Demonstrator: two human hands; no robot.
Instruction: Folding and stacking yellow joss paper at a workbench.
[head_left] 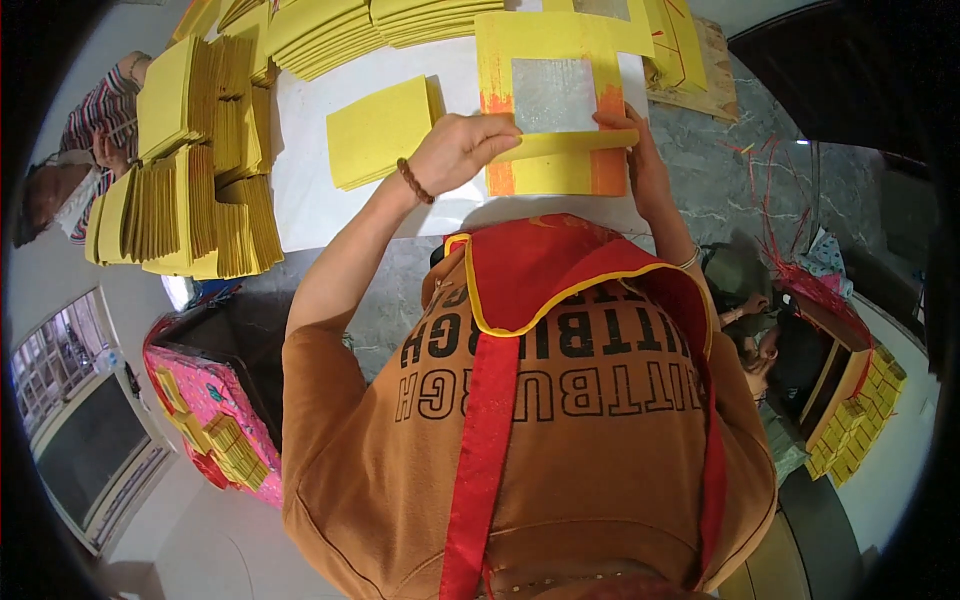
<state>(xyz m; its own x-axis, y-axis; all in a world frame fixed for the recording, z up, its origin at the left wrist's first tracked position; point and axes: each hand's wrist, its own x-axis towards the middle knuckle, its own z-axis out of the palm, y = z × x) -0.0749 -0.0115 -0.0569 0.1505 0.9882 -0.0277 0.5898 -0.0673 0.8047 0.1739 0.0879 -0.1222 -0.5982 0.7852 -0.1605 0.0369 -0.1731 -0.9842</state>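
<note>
In front of me lies a yellow paper sheet (480,50) with orange side bands and a silver square in its middle. Its near part is turned up into a narrow folded strip across the silver square. My left hand (465,150), with a brown bead bracelet on the wrist, is closed in a pinch on the strip's left end. At the strip's right end, my right hand (645,160) grips the fold between thumb and fingers. A small stack of folded yellow paper (375,135) rests on the white tabletop (295,140), just left of my left hand.
Thick bundles of folded yellow paper (190,190) line the table's left side, with more stacks (320,35) along the far edge. Further yellow sheets (675,45) lie at the far right. People sit at the left (100,130) and right (755,340). Red strings (770,220) hang at the right.
</note>
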